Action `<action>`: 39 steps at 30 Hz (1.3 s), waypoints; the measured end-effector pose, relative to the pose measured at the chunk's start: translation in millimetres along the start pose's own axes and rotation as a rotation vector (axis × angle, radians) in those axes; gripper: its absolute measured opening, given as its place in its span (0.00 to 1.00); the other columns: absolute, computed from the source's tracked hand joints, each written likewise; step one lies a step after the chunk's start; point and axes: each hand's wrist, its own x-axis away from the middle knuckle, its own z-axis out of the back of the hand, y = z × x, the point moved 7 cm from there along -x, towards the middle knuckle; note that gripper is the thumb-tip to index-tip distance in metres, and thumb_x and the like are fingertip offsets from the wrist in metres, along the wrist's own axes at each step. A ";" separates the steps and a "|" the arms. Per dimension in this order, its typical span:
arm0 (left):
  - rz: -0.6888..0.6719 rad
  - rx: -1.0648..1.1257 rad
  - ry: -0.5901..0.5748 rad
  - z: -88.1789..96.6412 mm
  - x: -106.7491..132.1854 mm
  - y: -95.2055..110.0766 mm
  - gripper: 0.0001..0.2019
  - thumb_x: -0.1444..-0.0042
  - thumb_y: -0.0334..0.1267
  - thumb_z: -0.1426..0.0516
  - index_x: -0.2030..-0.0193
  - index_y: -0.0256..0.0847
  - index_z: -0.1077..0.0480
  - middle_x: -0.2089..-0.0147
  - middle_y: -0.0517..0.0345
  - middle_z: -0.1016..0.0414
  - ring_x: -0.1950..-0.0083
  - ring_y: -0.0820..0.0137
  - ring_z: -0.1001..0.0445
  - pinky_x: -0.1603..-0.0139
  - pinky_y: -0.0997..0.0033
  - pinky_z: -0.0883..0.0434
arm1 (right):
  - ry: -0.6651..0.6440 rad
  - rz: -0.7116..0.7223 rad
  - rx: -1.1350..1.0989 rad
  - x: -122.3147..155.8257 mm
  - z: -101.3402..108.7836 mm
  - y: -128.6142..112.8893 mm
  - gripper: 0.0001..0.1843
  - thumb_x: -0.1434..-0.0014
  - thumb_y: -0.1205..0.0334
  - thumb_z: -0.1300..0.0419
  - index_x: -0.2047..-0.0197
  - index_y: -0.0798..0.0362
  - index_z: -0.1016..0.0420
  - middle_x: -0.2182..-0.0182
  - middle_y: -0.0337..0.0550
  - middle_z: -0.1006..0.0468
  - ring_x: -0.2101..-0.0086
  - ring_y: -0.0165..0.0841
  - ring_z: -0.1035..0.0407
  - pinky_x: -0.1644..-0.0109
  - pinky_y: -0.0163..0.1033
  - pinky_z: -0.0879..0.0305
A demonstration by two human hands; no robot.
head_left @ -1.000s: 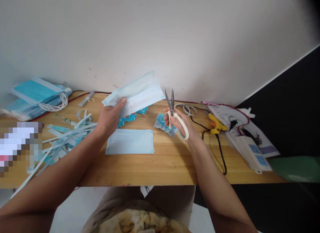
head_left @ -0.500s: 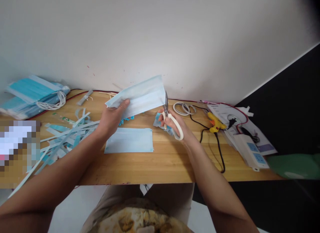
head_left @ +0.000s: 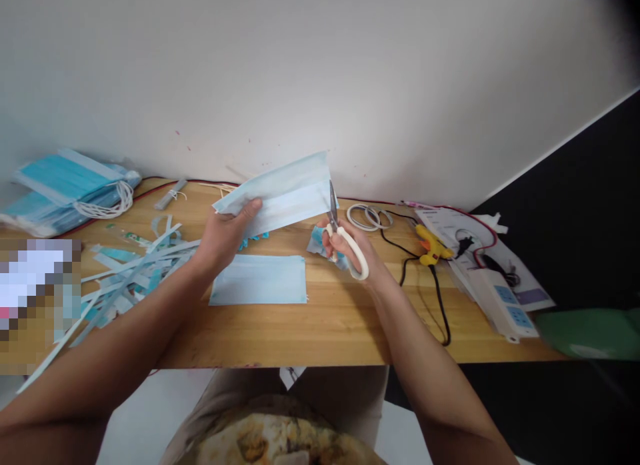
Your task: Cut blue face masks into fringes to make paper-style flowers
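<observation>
Soft, even light fills the scene, brightest on the white wall point(head_left: 350, 72), with no glare. Shadows are faint: a weak one lies under the forearms on the desk point(head_left: 325, 325). The wide lens bends the desk's edge and darkens the upper right corner. A pixelated block point(head_left: 37, 298) (at the left edge) hides detail; the lower frame is soft.
</observation>
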 end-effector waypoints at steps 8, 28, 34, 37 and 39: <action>-0.034 0.022 -0.009 2.0 -2.8 -4.1 0.27 0.54 0.60 0.35 0.56 0.39 0.21 0.58 0.50 0.17 0.54 0.56 0.20 0.61 0.64 0.21 | 0.034 0.008 -0.006 2.0 -0.6 -5.9 0.28 0.47 0.40 0.34 0.53 0.54 0.24 0.75 0.34 0.33 0.78 0.25 0.40 0.76 0.35 0.46; -0.096 0.068 0.013 5.5 -6.5 -3.3 0.21 0.51 0.53 0.35 0.56 0.40 0.21 0.55 0.52 0.17 0.47 0.56 0.22 0.55 0.65 0.22 | 0.108 -0.023 -0.075 4.6 -4.1 -11.9 0.22 0.50 0.47 0.32 0.58 0.55 0.23 0.80 0.31 0.33 0.83 0.23 0.43 0.82 0.33 0.50; -0.097 0.059 0.022 6.0 -5.1 2.5 0.18 0.51 0.52 0.34 0.59 0.41 0.22 0.62 0.53 0.18 0.50 0.56 0.21 0.58 0.66 0.22 | 0.093 -0.027 -0.081 3.3 -4.0 -7.7 0.23 0.50 0.47 0.32 0.57 0.55 0.24 0.79 0.31 0.34 0.84 0.22 0.45 0.82 0.33 0.53; -0.069 0.053 0.029 5.9 -5.2 2.0 0.17 0.51 0.51 0.34 0.63 0.40 0.23 0.66 0.53 0.19 0.55 0.56 0.20 0.61 0.66 0.22 | 0.063 -0.045 -0.071 2.4 -5.3 -6.2 0.26 0.50 0.44 0.32 0.55 0.54 0.24 0.78 0.33 0.34 0.81 0.24 0.44 0.80 0.34 0.51; -0.049 0.056 0.005 3.6 -4.8 0.9 0.15 0.50 0.51 0.35 0.66 0.40 0.24 0.69 0.54 0.20 0.60 0.58 0.20 0.65 0.67 0.23 | 0.034 -0.056 -0.058 2.0 -6.8 -5.7 0.28 0.51 0.41 0.32 0.54 0.53 0.24 0.76 0.34 0.32 0.79 0.25 0.42 0.77 0.34 0.49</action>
